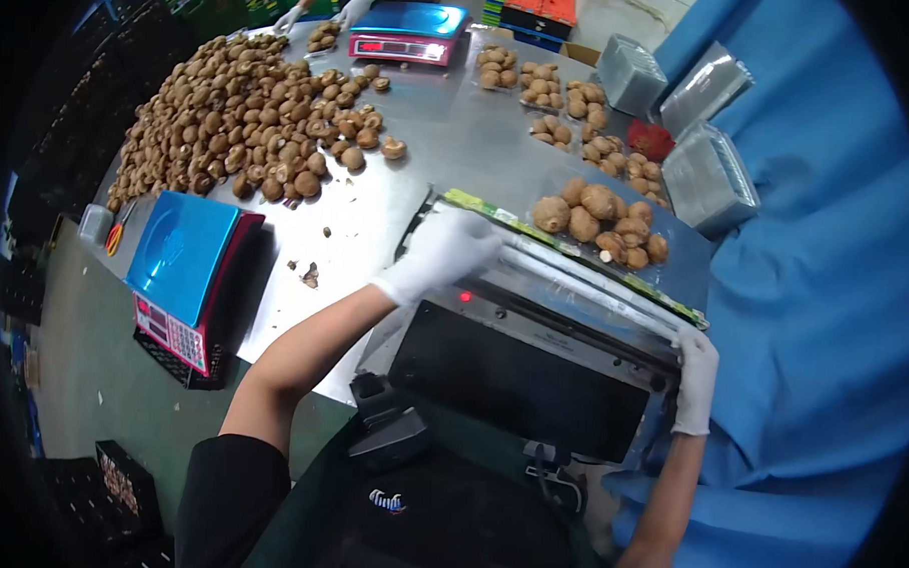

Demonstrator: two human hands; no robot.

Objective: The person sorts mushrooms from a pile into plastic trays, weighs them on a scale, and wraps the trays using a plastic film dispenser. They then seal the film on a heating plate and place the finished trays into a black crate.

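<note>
In front of me stands a film wrapping machine with a dark flat plate [516, 381] and a lit red light. Along its far side runs a long white roll of plastic film [595, 279] in a narrow green-edged box. At the roll's left end, my white-gloved left hand [446, 249] has its fingers closed on the film. My right hand [696, 378], also gloved, is closed at the right end, with its fingertips bent over the film's edge. Just beyond the box sits a group of brown mushrooms [602, 224]; any tray under them is hard to see.
A large mushroom heap [230, 116] covers the table's far left. A blue-topped scale [180, 259] stands near left, another scale [408, 32] at the back. Mushroom packs [551, 92] and stacked clear trays [713, 178] lie right, beside a blue curtain [815, 287]. Another person's gloved hands [357, 5] work behind.
</note>
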